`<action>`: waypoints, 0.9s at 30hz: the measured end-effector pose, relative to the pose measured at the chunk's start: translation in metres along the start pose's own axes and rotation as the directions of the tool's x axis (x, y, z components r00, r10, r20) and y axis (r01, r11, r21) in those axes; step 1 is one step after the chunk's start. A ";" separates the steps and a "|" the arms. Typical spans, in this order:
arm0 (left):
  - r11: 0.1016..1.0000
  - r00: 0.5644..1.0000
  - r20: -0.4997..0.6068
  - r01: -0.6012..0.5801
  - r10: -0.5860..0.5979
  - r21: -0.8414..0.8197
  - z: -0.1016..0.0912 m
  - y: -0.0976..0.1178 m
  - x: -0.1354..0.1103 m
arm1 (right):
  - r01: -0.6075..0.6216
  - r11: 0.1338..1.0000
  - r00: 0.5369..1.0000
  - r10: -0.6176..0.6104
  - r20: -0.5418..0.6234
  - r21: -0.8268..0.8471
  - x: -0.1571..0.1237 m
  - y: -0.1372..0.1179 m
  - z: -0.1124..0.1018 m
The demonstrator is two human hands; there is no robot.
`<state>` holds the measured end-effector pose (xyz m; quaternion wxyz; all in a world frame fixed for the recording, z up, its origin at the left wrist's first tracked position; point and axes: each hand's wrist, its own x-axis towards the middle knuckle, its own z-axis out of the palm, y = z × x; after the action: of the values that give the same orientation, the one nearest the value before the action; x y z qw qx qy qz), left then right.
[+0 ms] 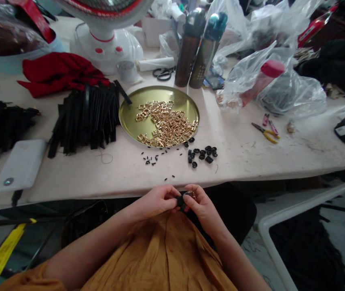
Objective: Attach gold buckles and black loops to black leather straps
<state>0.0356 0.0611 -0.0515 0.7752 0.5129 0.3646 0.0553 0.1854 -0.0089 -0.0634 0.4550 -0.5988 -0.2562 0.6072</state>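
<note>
Just off the table's front edge, my left hand point(165, 199) pinches a small black strap piece point(180, 199). Close against it, my right hand point(198, 202) grips a gold-coloured buckle point(191, 194) at the strap's end; the fingers partly cover both. Beyond my hands, a round gold tray point(128, 117) carries a heap of small gold buckles point(172, 125). In front of the tray lie several tiny black pins point(151, 161) and several black rolled loops point(202, 154). A stack of flat black straps point(87, 117) rests left of the tray.
A white fan heater point(105, 46) and two bottles point(196, 48) stand behind the tray. Scissors point(163, 73), yellow-handled pliers point(265, 132), plastic bags point(290, 89) and a white power bank point(20, 163) lie around. A white bin point(266, 230) holding black material is low at right.
</note>
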 end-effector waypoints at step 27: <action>0.816 0.973 -0.138 -0.074 0.185 0.573 0.012 -0.011 -0.009 | 0.219 0.839 0.970 -0.240 0.023 -0.499 -0.015 0.012 -0.005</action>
<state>0.0332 0.0425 -0.0539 0.5455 0.7351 0.4000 0.0461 0.1858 -0.0282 -0.0668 0.3598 -0.6729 -0.4646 0.4494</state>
